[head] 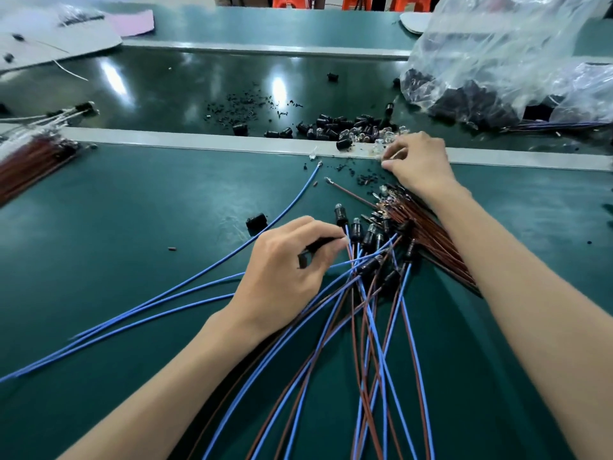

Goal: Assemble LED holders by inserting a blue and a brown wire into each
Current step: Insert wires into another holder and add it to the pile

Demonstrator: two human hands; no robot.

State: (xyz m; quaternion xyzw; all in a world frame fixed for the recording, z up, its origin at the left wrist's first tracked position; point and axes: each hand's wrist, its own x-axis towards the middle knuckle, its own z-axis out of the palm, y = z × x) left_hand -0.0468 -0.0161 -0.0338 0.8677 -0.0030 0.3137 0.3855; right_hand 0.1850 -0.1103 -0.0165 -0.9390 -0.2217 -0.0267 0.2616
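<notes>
My left hand (285, 270) rests on the green table and pinches a black LED holder (315, 249) between thumb and fingers, above a fan of blue wires (159, 300). Finished holders (361, 234) with blue and brown wires lie just right of it. My right hand (416, 161) reaches to the grey rail, fingertips curled into a heap of clear LEDs (381, 139); whether it holds one I cannot tell. A bundle of brown wires (434, 234) lies under my right forearm. One loose blue wire (298, 194) and one brown wire (351, 192) point toward the rail.
Loose black holders (331, 124) and small black debris (245, 104) lie on the darker belt beyond the rail. A clear plastic bag (517, 61) of parts stands at the far right. Another brown wire bundle (30, 161) lies at the left edge. A single black holder (257, 222) sits mid-table.
</notes>
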